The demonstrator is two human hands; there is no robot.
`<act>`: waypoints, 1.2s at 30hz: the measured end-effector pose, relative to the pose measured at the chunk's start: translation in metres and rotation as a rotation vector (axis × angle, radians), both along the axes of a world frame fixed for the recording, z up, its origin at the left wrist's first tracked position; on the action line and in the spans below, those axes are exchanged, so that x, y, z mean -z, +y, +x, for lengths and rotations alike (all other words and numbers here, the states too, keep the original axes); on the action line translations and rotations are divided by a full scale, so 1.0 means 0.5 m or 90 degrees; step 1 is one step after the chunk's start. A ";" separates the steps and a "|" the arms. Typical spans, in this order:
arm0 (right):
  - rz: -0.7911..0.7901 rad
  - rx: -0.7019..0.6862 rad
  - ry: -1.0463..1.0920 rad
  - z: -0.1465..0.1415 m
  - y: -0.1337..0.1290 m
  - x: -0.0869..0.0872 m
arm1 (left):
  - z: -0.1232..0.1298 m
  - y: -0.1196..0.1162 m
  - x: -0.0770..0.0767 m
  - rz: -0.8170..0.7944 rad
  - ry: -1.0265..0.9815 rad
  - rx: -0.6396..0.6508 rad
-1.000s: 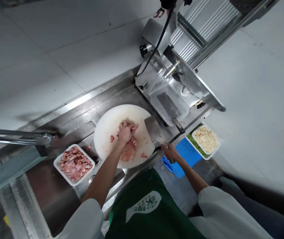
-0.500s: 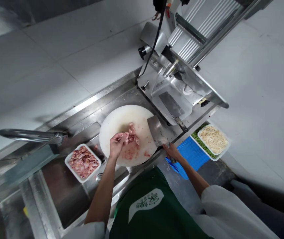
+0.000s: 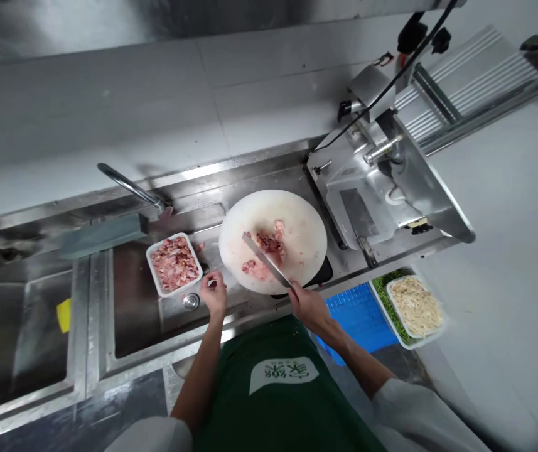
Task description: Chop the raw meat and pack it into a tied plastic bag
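My right hand [image 3: 307,306] grips the handle of a cleaver [image 3: 267,260]. Its blade is seen nearly edge-on and slants across the round white cutting board [image 3: 297,204]. A small heap of raw chopped meat [image 3: 271,240] lies beyond the blade, and a smaller bit of meat [image 3: 248,267] is on its near side. Off the board's left edge, my left hand [image 3: 213,295] is closed with curled fingers; whether anything is inside them is hidden. Close to its left stands a white tray [image 3: 156,271] full of cut raw meat [image 3: 174,262].
A steel sink basin [image 3: 134,301] lies left, with a faucet [image 3: 130,185] behind it. Right of the board stands a slicing machine [image 3: 391,169] with another cleaver [image 3: 359,216] on it. Lower right are a blue basket [image 3: 363,317] and a container of pale shreds [image 3: 414,304] and green vegetables.
My left hand has left the meat and moved left off the board. The cleaver has swung from the board's right side to over its middle, blade turned edge-on. The view has rotated.
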State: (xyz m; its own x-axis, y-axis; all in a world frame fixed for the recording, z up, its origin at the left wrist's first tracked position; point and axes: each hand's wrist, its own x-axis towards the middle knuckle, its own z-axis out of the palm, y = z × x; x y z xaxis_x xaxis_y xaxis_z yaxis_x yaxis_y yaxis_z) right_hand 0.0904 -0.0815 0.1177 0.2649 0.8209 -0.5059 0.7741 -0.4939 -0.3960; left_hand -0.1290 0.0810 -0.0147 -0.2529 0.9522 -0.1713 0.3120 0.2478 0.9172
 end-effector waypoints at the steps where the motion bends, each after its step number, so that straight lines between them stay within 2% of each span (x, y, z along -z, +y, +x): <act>1: 0.008 -0.021 -0.007 -0.013 0.012 -0.005 | -0.011 -0.006 0.000 0.018 0.006 -0.036; 4: 0.080 -0.036 -0.028 -0.049 0.050 -0.008 | -0.038 -0.026 0.002 0.085 0.056 -0.099; 6: 0.105 -0.036 -0.030 -0.072 0.078 0.009 | -0.042 -0.040 0.005 0.141 0.097 -0.073; 8: 0.068 -0.048 -0.023 -0.090 0.107 0.039 | -0.029 -0.051 0.010 0.192 0.110 0.031; 11: 0.015 -0.079 -0.018 -0.095 0.141 0.086 | 0.014 -0.057 0.023 0.238 0.112 0.273; 13: 0.017 -0.089 -0.012 -0.084 0.149 0.102 | 0.044 -0.056 0.034 0.254 0.129 0.381; 16: 0.003 -0.087 0.000 -0.057 0.136 0.105 | 0.066 -0.048 0.050 0.252 0.160 0.420; 21: -0.034 -0.052 0.042 -0.003 0.063 0.097 | 0.051 -0.019 0.066 0.242 0.208 0.391; 24: 0.005 0.053 0.072 0.028 0.009 0.098 | 0.053 0.008 0.074 0.247 0.208 0.357; 27: 0.075 0.253 0.133 0.059 -0.038 0.108 | 0.092 0.036 0.079 0.264 0.188 0.350; 30: 0.107 0.479 0.240 0.095 -0.080 0.128 | 0.168 0.056 0.077 0.262 0.169 0.414; 32: 0.122 0.582 0.306 0.117 -0.107 0.143 | 0.228 0.073 0.074 0.257 0.158 0.451; 36: 0.120 0.658 0.405 0.144 -0.150 0.173 | 0.345 0.132 0.069 0.261 0.132 0.524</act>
